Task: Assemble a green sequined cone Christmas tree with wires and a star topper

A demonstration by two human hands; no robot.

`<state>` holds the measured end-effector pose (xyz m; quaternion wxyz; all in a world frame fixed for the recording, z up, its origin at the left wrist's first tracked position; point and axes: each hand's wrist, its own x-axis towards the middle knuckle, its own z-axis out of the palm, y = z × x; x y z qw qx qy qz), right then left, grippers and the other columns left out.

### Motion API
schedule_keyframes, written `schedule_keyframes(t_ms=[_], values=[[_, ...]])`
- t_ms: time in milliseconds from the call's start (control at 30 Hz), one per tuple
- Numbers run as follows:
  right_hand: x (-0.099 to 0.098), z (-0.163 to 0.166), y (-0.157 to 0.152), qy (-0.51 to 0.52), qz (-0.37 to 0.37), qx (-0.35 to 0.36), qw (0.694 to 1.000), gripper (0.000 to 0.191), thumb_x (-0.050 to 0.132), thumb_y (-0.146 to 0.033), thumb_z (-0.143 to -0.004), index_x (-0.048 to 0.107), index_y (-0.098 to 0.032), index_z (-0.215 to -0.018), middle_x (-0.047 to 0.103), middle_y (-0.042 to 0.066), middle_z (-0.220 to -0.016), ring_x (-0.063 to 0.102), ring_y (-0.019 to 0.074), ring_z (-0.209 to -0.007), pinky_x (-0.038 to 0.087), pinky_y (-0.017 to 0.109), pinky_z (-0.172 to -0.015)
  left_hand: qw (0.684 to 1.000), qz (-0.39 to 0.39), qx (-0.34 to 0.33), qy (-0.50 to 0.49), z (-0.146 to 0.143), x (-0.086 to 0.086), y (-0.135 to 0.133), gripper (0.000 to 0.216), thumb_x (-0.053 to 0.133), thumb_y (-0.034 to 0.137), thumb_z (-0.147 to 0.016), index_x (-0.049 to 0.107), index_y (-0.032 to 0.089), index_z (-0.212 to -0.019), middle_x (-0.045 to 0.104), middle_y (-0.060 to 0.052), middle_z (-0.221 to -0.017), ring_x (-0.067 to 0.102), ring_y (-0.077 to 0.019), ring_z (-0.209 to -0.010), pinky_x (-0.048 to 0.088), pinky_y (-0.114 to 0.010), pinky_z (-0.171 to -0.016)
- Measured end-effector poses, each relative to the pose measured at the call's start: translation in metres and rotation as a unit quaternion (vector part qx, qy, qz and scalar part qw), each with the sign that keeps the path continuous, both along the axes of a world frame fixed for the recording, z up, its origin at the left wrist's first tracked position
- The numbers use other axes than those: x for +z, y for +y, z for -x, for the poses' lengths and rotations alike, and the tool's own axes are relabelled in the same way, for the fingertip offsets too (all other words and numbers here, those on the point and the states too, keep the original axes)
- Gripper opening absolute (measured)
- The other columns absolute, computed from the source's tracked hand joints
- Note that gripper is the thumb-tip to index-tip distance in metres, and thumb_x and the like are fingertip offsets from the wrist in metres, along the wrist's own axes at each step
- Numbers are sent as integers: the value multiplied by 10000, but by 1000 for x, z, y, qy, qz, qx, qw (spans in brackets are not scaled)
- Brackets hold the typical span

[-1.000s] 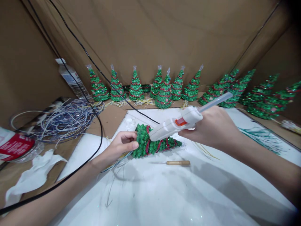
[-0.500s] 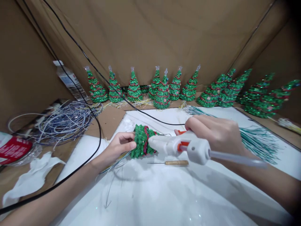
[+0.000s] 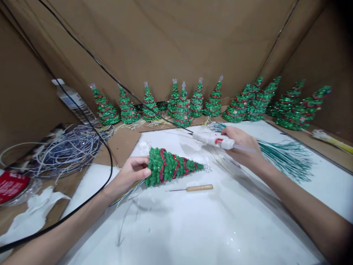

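My left hand (image 3: 129, 175) grips the wide base of a small green glitter tree (image 3: 172, 168) with red garland, held on its side with the tip pointing right, just above the white sheet (image 3: 193, 228). My right hand (image 3: 242, 147) is closed on a white glue gun (image 3: 212, 140) with an orange trigger, low over the sheet beyond the tree, nozzle pointing left. A wooden-handled awl (image 3: 193, 188) lies on the sheet below the tree.
A row of finished green trees (image 3: 176, 106) stands along the cardboard back wall, more at the right (image 3: 289, 108). Green wire stems (image 3: 284, 156) lie right. A wire tangle (image 3: 68, 147), a plastic bottle (image 3: 70, 101), white tissue (image 3: 30, 217) and a black cord (image 3: 104, 173) are at the left.
My right hand swung the glue gun away from the tree and lowered it onto the sheet farther back. The tree is now fully visible; my left hand kept its hold.
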<state>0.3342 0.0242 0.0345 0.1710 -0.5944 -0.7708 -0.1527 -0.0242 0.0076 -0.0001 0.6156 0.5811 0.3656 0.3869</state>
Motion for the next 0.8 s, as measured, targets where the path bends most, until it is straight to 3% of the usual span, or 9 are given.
schedule_keyframes(t_ms=[200,367,633,800], values=[[-7,-7,7,-36,47,32,998,166,488,-246,-819,511,-162,-961,589,112,-954,541,260,-902,364,317,-693,999,-34,-30,17,5,-1,3,325,774,442,-654,720,141,-764,712,-60,-835,636,-197,-790,480,-244,-715],[-16,-6,10,-54,56,33,996,151,444,-174,-813,496,-162,-955,569,127,-964,507,268,-904,351,325,-714,996,-68,-44,48,3,4,2,374,762,492,-652,743,144,-787,704,-63,-735,630,-206,-736,475,-225,-611],[-35,-5,18,-60,59,58,995,222,424,-108,-799,497,-156,-1003,566,129,-1001,472,268,-919,340,344,-748,991,-104,-36,78,3,9,-2,351,760,469,-656,755,150,-802,693,-74,-693,630,-229,-736,476,-236,-582],[-39,-3,18,-45,62,64,995,247,450,-90,-756,502,-162,-986,559,134,-1015,454,274,-919,340,356,-748,991,-97,-30,88,6,8,-2,292,748,450,-664,738,169,-743,686,-61,-689,625,-239,-764,496,-283,-690]])
